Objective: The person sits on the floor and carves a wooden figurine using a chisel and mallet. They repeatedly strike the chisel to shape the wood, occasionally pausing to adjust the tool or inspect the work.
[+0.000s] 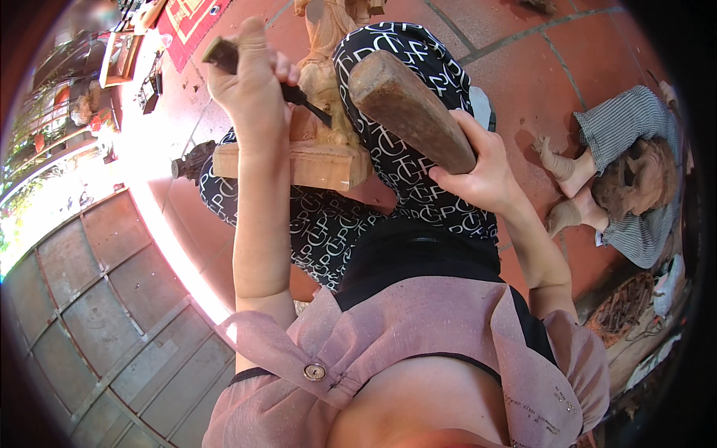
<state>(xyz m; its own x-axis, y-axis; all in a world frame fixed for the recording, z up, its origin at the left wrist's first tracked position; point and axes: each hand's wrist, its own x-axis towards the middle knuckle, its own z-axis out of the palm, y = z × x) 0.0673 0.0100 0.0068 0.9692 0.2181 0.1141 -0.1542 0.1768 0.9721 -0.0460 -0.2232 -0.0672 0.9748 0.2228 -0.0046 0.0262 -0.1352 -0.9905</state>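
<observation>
My left hand is closed around the dark handle of a chisel. The blade slants down to the right, its tip at the lower part of a pale wooden carving. I cannot tell whether the tip touches. The carving stands on a thick wooden base between my knees, its top cut off by the picture's edge. Wrapped around the narrow end of a worn wooden mallet, my right hand holds it above my right thigh. The mallet's broad end points up and left, apart from the chisel.
Red floor tiles surround me. At the right are another person's bare feet and striped trousers, beside a brown piece of wood. A red mat lies at upper left. Framed panels fill the lower left.
</observation>
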